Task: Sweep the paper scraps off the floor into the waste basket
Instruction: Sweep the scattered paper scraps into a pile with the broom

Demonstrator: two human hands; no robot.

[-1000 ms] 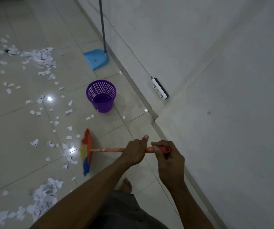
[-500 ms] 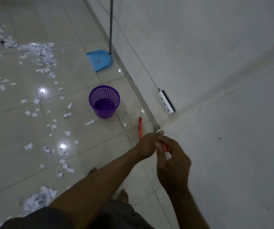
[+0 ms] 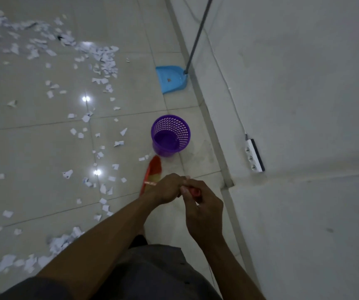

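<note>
Left hand (image 3: 165, 188) and right hand (image 3: 203, 210) grip the orange broom (image 3: 154, 167), its head just beside the purple waste basket (image 3: 171, 135) by the wall (image 3: 293, 105). Paper scraps (image 3: 102, 61) litter the open tiled floor (image 3: 33, 148) leftward.

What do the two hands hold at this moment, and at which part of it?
Both hold the broom by its orange handle: the left hand nearer the bristles, the right hand at the handle's top end.
</note>
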